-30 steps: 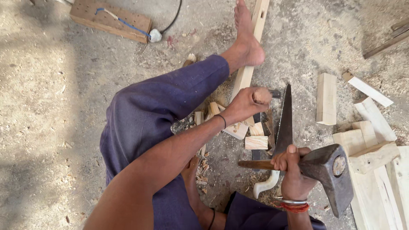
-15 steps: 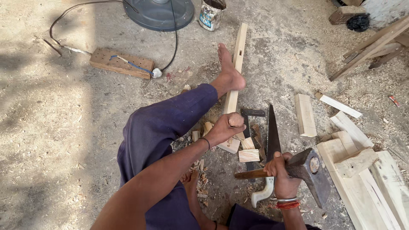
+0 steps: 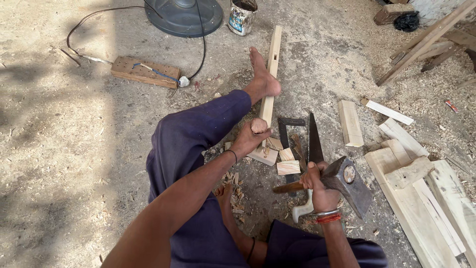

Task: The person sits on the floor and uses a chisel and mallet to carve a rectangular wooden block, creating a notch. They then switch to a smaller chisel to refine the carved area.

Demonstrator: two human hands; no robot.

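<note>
From the head camera, looking down: my left hand [image 3: 252,136] is clenched round the wooden handle of a chisel [image 3: 260,126], which I hold upright on the near end of the long wooden post [image 3: 270,84]. A second ago the view sat closer over my knee; now it has pulled back, so the whole post shows, running away from me with my bare foot [image 3: 263,74] pressing it down partway along. My right hand [image 3: 317,186] keeps its tight grasp on the handle of the axe [image 3: 347,181], which has stayed low and to the right of the post's near end, its head not raised over the chisel. I judge that I am between blows, the chisel seated and the cut at the post's near end unfinished.

Around the post: offcuts [image 3: 287,161] lie just right of its near end, beside a handsaw [image 3: 315,136] and a square that lie flat on the ground. Further right of the post are a short block [image 3: 350,123] and a stack of planks [image 3: 421,198]. Beyond its far end stand a paint tin [image 3: 242,17] and a fan base [image 3: 183,15]; to its left lies a socket board [image 3: 144,72] with cable. The offcuts and saw crowd the space where the axe must swing.
</note>
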